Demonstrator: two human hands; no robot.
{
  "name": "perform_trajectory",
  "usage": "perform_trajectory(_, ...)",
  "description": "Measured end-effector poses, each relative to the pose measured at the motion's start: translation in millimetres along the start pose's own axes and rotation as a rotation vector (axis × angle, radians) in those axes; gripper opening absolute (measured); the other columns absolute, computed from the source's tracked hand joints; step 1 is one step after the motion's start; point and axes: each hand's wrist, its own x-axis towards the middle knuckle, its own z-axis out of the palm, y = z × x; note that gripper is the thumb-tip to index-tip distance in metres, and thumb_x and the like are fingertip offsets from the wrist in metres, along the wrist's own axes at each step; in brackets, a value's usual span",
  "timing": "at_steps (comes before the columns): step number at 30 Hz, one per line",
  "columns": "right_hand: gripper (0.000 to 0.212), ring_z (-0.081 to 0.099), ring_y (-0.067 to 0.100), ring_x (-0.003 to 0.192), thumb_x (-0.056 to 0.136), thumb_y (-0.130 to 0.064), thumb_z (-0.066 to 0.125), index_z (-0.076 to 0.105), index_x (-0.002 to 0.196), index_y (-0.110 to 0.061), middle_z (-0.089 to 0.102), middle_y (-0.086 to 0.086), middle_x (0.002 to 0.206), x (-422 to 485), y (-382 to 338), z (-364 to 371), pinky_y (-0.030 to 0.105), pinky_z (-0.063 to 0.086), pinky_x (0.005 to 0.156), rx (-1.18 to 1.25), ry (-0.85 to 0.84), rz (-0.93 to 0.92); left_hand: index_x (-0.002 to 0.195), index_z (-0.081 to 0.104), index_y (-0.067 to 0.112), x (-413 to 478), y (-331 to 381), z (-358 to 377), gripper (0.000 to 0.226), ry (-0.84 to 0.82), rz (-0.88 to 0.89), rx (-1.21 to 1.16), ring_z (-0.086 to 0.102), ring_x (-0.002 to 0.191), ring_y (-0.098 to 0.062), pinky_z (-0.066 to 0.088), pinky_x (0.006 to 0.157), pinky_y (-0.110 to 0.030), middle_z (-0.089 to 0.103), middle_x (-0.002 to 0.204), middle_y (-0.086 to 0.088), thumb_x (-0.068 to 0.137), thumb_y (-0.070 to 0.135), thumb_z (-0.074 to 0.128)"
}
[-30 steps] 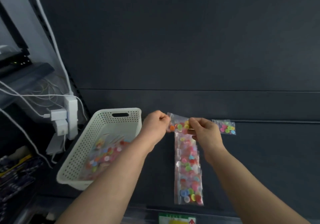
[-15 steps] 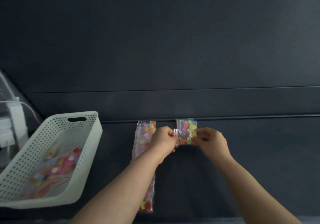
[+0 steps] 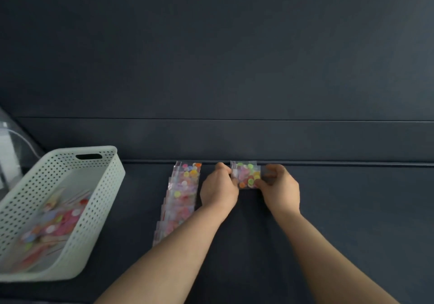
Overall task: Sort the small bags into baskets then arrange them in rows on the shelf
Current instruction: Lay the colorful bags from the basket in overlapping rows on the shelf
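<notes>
My left hand (image 3: pixel 219 190) and right hand (image 3: pixel 279 191) each pinch one side of the small bag (image 3: pixel 247 178), I judge to set it square at the back of the shelf (image 3: pixel 352 209), starting a line beside the row of bags (image 3: pixel 183 198).

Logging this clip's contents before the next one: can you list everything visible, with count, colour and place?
basket: one, white, perforated, on the left of the shelf.
bags in basket: several, clear with coloured buttons; too blurred to count.
row of bags: one overlapping row, clear with coloured buttons, mid-shelf, running front to back; count unclear.
held bag: one, clear with coloured buttons, right of the row at the shelf's back edge; another seems to lie under it.
shelf: one, dark.
back panel: one, dark, behind the shelf.
white fitting: one, far left edge, blurred.
left hand: one, pinches the held bag's left edge.
right hand: one, pinches its right side.
</notes>
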Motion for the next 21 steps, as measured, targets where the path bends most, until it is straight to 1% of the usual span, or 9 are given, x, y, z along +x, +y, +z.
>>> perform_trajectory(1,0.039,0.060,0.013,0.086,0.081,-0.013,0.070,0.057,0.118,-0.016,0.067,-0.006,0.097,0.8,0.5,1.6,0.025,0.042,0.074,0.001,0.001,0.002,0.113,0.053,0.020,0.5,0.2,0.3,0.020,0.007,0.005,0.015,0.064,0.098,-0.025,0.052,0.075,-0.036,0.068,0.104,-0.001,0.096,0.030,0.055)
perform_trajectory(2,0.037,0.062,0.013,0.087,0.081,-0.013,0.069,0.058,0.116,-0.017,0.067,-0.007,0.097,1.6,0.9,3.3,0.026,0.044,0.074,0.000,-0.001,0.004,0.113,0.054,0.020,1.1,0.1,0.6,0.019,0.010,0.007,0.028,0.064,0.099,-0.026,0.052,0.074,-0.036,0.068,0.104,-0.001,0.096,0.030,0.054)
perform_trajectory(5,0.031,0.063,0.013,0.089,0.082,-0.014,0.067,0.060,0.111,-0.023,0.064,-0.015,0.090,3.8,0.1,7.0,0.028,0.047,0.073,-0.033,-0.008,-0.001,0.111,0.058,0.019,3.8,-0.1,0.8,0.018,0.010,0.012,0.048,0.064,0.099,-0.026,0.050,0.072,-0.035,0.068,0.105,-0.003,0.096,0.029,0.054)
perform_trajectory(7,0.030,0.063,0.012,0.088,0.082,-0.015,0.066,0.060,0.110,-0.024,0.063,-0.016,0.089,4.2,-1.0,7.5,0.028,0.047,0.072,-0.043,-0.008,0.004,0.110,0.060,0.019,5.2,0.2,-0.1,0.017,0.012,0.009,0.046,0.064,0.098,-0.026,0.048,0.071,-0.034,0.068,0.105,-0.004,0.097,0.028,0.054)
perform_trajectory(9,0.030,0.063,0.014,0.090,0.082,-0.015,0.067,0.060,0.110,-0.023,0.065,-0.013,0.092,4.3,-0.9,6.6,0.030,0.049,0.075,-0.033,-0.004,0.007,0.112,0.060,0.018,6.0,-0.1,-0.5,0.019,0.008,0.007,0.026,0.064,0.099,-0.026,0.050,0.073,-0.034,0.068,0.107,-0.005,0.097,0.027,0.054)
perform_trajectory(12,0.032,0.063,0.016,0.093,0.082,-0.013,0.067,0.060,0.113,-0.020,0.067,-0.007,0.099,2.0,-2.3,3.9,0.029,0.049,0.077,-0.043,0.006,-0.022,0.123,0.056,0.016,4.8,-1.0,-5.6,0.029,-0.005,-0.003,-0.038,0.063,0.104,-0.026,0.053,0.079,-0.035,0.066,0.114,-0.006,0.097,0.028,0.054)
perform_trajectory(15,0.032,0.061,0.016,0.096,0.085,-0.013,0.061,0.060,0.115,-0.024,0.066,-0.005,0.106,-5.9,-12.5,2.8,0.028,0.047,0.072,-0.146,0.016,-0.106,0.127,0.053,0.017,1.9,-6.7,-18.6,0.032,-0.019,0.013,-0.098,0.061,0.108,-0.024,0.053,0.087,-0.037,0.065,0.115,-0.004,0.096,0.028,0.055)
perform_trajectory(18,0.027,0.057,0.015,0.098,0.089,-0.017,0.056,0.061,0.112,-0.028,0.063,-0.008,0.106,-21.2,-31.6,6.7,0.027,0.040,0.065,-0.312,0.011,-0.241,0.119,0.058,0.020,-3.7,-16.9,-42.6,0.025,0.006,0.048,-0.146,0.062,0.104,-0.022,0.052,0.087,-0.036,0.068,0.106,0.000,0.095,0.028,0.057)
perform_trajectory(21,0.026,0.056,0.017,0.100,0.091,-0.019,0.052,0.062,0.113,-0.029,0.063,-0.007,0.107,-42.2,-55.8,23.3,0.026,0.036,0.065,-0.421,-0.030,-0.384,0.108,0.063,0.023,-12.7,-35.5,-75.2,0.017,0.061,0.075,-0.185,0.064,0.101,-0.017,0.051,0.088,-0.035,0.071,0.101,0.005,0.092,0.027,0.060)
